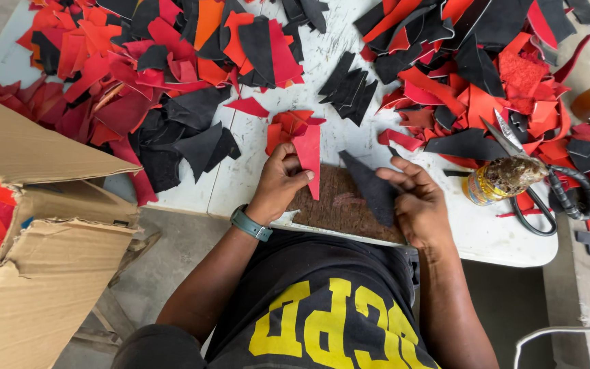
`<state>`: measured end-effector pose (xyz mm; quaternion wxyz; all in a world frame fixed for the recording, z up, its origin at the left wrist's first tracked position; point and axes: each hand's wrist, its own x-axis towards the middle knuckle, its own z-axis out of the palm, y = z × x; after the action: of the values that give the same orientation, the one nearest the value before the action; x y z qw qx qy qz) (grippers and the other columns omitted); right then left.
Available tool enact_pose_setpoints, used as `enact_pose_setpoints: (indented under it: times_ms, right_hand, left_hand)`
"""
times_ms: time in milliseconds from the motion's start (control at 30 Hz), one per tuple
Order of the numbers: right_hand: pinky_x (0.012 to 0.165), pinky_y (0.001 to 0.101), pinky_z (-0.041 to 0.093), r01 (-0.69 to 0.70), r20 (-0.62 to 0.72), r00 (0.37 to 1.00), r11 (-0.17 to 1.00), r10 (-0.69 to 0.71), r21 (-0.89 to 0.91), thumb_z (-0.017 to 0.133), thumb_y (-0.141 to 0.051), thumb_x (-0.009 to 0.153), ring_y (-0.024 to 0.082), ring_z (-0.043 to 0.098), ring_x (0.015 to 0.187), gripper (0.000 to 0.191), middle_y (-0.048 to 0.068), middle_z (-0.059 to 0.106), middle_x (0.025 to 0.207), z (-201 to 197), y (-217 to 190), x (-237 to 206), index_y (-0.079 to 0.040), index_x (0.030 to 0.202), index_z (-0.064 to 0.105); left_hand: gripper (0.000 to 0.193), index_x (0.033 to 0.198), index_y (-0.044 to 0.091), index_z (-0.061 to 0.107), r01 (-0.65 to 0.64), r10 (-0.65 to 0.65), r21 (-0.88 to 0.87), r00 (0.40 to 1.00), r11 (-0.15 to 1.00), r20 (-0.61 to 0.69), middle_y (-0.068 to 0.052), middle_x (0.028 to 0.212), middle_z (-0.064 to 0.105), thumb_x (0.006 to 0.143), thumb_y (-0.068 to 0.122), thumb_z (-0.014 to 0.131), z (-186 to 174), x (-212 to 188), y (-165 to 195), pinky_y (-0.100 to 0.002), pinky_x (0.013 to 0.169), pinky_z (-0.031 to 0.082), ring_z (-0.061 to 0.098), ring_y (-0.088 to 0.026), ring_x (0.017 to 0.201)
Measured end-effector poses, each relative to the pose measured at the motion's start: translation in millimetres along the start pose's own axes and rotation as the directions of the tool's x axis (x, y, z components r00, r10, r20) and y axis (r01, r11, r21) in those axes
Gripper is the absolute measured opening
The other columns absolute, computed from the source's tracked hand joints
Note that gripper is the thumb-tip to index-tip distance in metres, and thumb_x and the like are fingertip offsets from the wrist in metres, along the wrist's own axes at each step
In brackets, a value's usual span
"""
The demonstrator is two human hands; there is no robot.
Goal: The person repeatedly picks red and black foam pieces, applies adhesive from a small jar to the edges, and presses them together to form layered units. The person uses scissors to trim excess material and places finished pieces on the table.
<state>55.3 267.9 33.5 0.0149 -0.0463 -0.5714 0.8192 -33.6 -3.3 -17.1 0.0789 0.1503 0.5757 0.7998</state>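
My left hand (278,183) pinches a narrow red leather piece (308,156) that stands upright over a brown board (339,205) at the table's near edge. A small stack of red pieces (288,126) lies just beyond it. Over the board's right part, my right hand (414,198) holds a dark pointed leather piece (370,184). A green watch is on my left wrist.
Heaps of red, orange and black leather scraps (138,75) cover the white table (493,236). A glue-crusted tin (496,181) and large scissors (541,184) lie to the right of my hands. An open cardboard box (42,225) with red pieces stands at the left.
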Motion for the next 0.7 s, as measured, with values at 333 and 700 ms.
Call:
enact_pose_setpoints:
  times_ms: [333, 700]
  right_hand:
    - [0.075, 0.0258, 0.042, 0.110, 0.352, 0.930, 0.834, 0.105, -0.541, 0.041, 0.024, 0.064, 0.015, 0.061, 0.117, 0.102, 0.012, 0.059, 0.154, 16.4, -30.3, -20.1, -0.010, 0.160, 0.036]
    - [0.084, 0.0374, 0.045, -0.007, 0.212, 0.962, 0.785, 0.175, -0.620, 0.044, 0.025, 0.066, 0.031, 0.065, 0.107, 0.104, 0.012, 0.067, 0.144, 5.7, -40.9, -27.9, -0.013, 0.163, 0.034]
  left_hand:
    - [0.044, 0.130, 0.001, 0.047, 0.137, -0.154, -0.153, 0.983, 0.979, -0.103, -0.012, 0.117, 0.069, 0.089, -0.007, 0.063, -1.4, 2.0, 2.8, -0.034, 0.083, 0.062, 0.068, -0.017, 0.101]
    - [0.044, 0.133, 0.003, 0.047, 0.101, -0.106, -0.047, 0.986, 0.994, -0.126, -0.013, 0.120, 0.066, 0.093, -0.006, 0.062, 1.3, 2.3, -1.7, -0.034, 0.081, 0.064, 0.068, -0.017, 0.104]
